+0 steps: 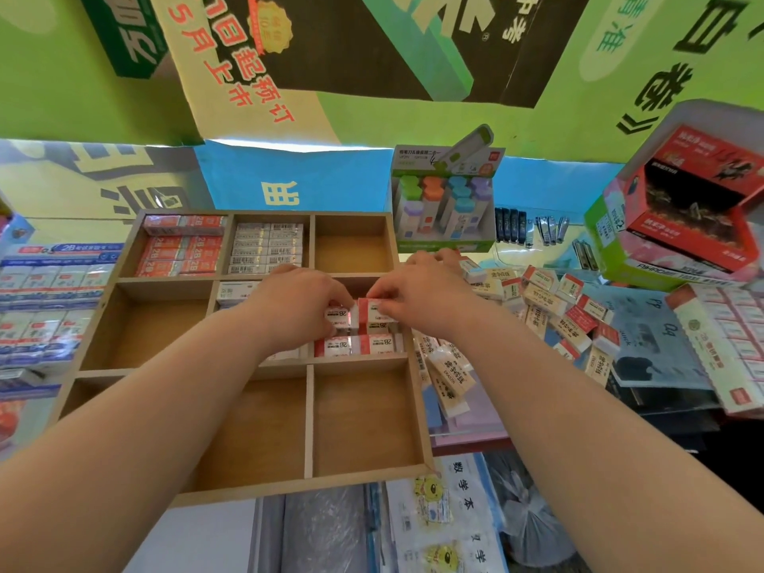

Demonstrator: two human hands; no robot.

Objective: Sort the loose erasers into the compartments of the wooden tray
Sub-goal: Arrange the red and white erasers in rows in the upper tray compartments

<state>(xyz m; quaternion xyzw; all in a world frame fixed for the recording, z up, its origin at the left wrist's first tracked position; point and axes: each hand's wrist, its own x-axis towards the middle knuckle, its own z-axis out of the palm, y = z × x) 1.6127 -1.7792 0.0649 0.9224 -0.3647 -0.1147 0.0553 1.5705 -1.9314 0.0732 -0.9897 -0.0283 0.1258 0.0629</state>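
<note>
A wooden tray [310,423] with nine compartments lies in front of me. Its back left and back middle compartments hold packed erasers. My left hand [297,299] and my right hand [417,291] reach into the middle right compartment. Each pinches a red-and-white 2B eraser [374,310] there, above two more erasers [359,345] lying in a row. A pile of loose erasers [550,308] spreads to the right of the tray. Some cream erasers [446,378] lie against the tray's right wall.
A display box of coloured sharpeners [446,208] stands behind the tray. Red boxes [686,204] are stacked at the far right, and a long eraser carton [727,345] lies below them. Packs of 2B erasers [45,299] sit left of the tray. Notebooks [450,519] lie in front.
</note>
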